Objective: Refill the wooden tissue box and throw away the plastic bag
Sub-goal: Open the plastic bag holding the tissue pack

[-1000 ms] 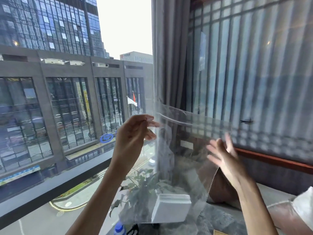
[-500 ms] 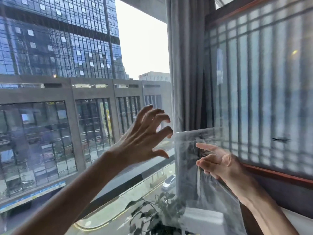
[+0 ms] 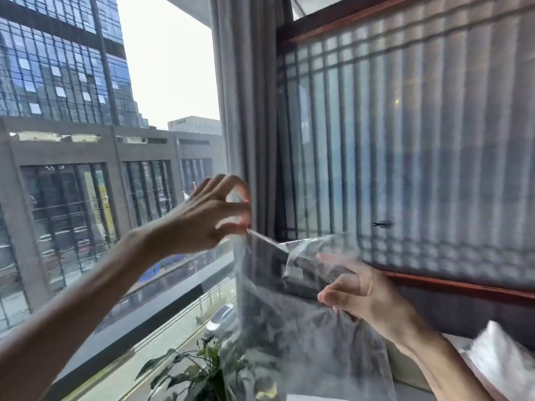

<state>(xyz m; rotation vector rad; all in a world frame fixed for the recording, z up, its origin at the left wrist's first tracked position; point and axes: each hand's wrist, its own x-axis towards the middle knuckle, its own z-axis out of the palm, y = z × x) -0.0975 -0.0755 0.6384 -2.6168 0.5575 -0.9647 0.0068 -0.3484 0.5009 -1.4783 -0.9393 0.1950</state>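
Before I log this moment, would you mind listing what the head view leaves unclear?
- Wooden tissue box: not in frame.
- Right hand: motion-blurred, so its grip on the plastic bag is uncertain.
- Left hand: its fingers cover the pinched bag corner.
- White bundle: cut by the right edge, unidentifiable.
- Plant: pot below the frame.

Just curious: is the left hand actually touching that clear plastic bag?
Touching. The head view shows the left hand pinching the bag's top corner between its fingertips, and the film hangs down from there.
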